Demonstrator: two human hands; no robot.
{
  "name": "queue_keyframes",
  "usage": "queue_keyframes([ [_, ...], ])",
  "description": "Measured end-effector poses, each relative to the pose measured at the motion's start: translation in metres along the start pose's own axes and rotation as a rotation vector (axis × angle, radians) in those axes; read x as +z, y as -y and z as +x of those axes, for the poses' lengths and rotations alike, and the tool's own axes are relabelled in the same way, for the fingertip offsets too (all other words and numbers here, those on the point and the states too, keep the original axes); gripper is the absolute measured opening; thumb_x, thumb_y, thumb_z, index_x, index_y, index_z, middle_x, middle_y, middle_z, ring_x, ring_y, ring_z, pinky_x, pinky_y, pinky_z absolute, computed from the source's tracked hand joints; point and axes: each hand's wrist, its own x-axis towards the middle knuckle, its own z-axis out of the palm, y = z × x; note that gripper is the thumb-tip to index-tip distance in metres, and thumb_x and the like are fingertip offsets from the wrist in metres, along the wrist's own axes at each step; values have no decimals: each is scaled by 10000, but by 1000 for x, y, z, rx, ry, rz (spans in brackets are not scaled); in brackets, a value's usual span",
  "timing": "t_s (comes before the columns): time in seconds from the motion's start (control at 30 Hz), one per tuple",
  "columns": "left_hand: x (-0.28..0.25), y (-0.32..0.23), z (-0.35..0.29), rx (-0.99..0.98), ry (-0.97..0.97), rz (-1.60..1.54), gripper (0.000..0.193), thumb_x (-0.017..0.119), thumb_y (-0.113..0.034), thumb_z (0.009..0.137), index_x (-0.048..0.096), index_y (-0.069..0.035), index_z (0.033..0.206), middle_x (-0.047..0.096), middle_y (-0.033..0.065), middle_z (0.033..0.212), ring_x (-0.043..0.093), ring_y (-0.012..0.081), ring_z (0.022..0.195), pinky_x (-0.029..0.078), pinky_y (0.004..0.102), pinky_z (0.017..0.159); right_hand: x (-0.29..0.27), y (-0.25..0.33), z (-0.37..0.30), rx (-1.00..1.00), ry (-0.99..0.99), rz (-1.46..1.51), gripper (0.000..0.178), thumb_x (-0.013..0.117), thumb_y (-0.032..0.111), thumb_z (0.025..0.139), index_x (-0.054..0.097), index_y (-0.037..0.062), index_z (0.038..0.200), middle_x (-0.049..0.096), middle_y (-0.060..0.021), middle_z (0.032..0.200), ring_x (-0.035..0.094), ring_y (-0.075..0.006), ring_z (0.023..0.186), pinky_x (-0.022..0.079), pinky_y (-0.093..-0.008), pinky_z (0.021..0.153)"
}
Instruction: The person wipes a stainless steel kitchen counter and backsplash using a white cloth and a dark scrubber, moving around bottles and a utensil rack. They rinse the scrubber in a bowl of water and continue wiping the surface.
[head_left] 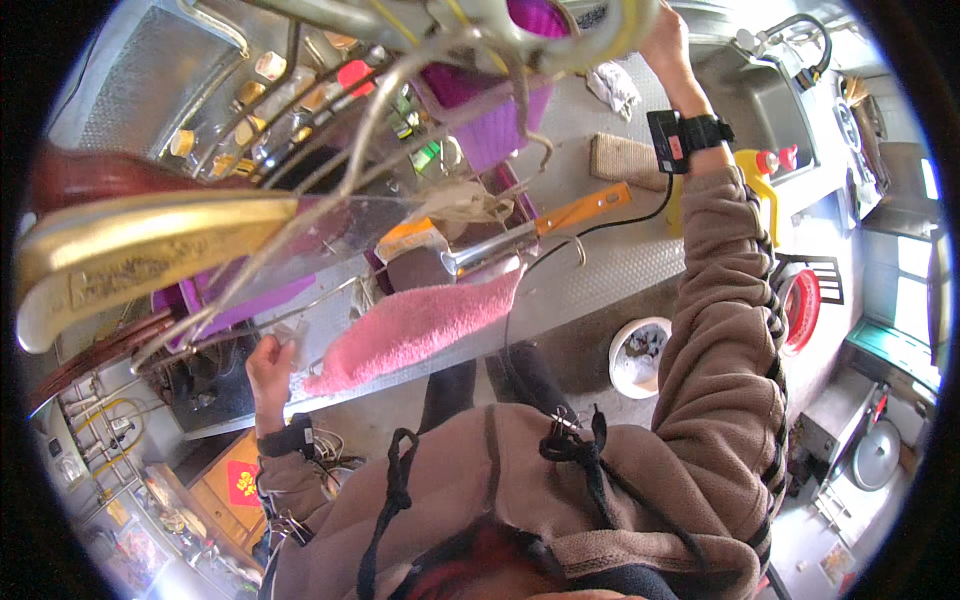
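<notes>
My left hand [268,378] is at the lower left by the counter edge. Its fingers are curled beside a small clear piece, but I cannot make out what they hold. Just right of it hangs a pink towel [420,335]. My right hand [668,50] reaches up to the top edge, next to a pale curved rim [610,45] with a yellow line. Its fingertips are hidden, so its grip does not show. Between my hands is a wire rack with metal hooks [530,125]. A tool with an orange handle [585,208] lies below it.
Purple plastic baskets [490,130] and several jars stand behind the rack. Close at the left is a large brass-coloured piece [150,245]. A sink [760,95] is at the far right, near a yellow jug [760,195]. A white bucket [640,350] stands on the floor.
</notes>
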Motion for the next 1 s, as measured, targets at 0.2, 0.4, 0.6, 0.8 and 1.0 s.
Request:
queue_keyframes([
  [0.2, 3, -7, 4, 69, 103, -36, 108, 646, -79, 865, 616, 15, 909, 629, 22, 789, 522, 63, 735, 435, 256, 655, 17, 72, -75, -104, -129, -403, 174, 730, -58, 767, 576, -16, 837, 534, -27, 832, 598, -88, 740, 518, -239, 626],
  [0.4, -6, -13, 17, 303, 211, -6, 136, 619, -16, 830, 616, -8, 966, 556, 6, 880, 543, 72, 775, 432, 228, 669, 20, 121, -186, -53, -320, -533, 211, 784, 116, 775, 656, -10, 886, 649, -74, 829, 682, -156, 833, 558, -270, 752],
  [0.6, -12, -4, 37, 266, 492, -138, 211, 553, -6, 849, 604, 16, 1053, 571, -21, 991, 568, 68, 809, 441, 222, 639, 57, 164, -352, 285, -571, -307, 178, 703, -15, 837, 625, -11, 997, 637, -14, 909, 631, -106, 836, 520, -234, 724],
  [0.8, 6, -16, 8, 122, 944, -309, 350, 468, 25, 825, 578, 16, 1157, 627, 55, 1040, 620, 131, 918, 513, 275, 841, 116, 164, -497, 484, -883, 32, 116, 697, 11, 851, 648, 41, 951, 647, 19, 855, 572, -50, 763, 468, -202, 690],
  [1.0, 83, -52, -38, 285, 1190, -154, 482, 441, 39, 820, 516, -2, 1294, 598, 89, 1156, 600, 151, 1006, 497, 304, 897, 193, 168, -559, 707, -730, 228, 145, 654, 19, 841, 610, 24, 978, 652, -30, 825, 620, -96, 692, 530, -258, 598],
])
